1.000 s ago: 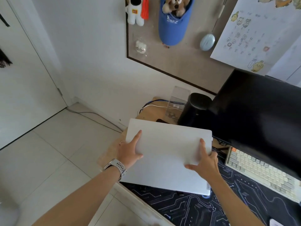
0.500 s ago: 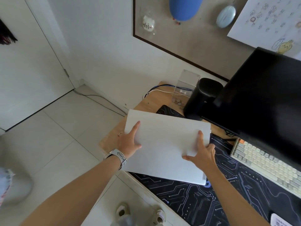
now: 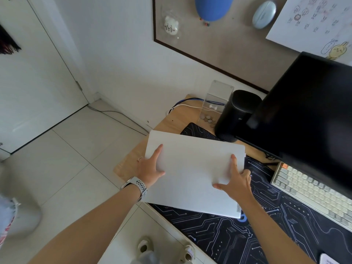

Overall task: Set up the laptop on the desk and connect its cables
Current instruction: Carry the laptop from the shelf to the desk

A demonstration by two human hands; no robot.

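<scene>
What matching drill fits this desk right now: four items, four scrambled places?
1. laptop
2. black speaker
3. keyboard
4. coin box

A. under the monitor's edge, right
B. held shut by left hand and right hand
C. back by the wall, clear
D. beside the clear box, left of the monitor

Pairs: 1-B, 2-D, 3-A, 4-C

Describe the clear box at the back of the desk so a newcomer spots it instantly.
Start at the black monitor on the right; directly left stands a black cylindrical speaker. Left again, against the wall, is the clear plastic box: the only see-through item, with coins at its bottom.
</scene>
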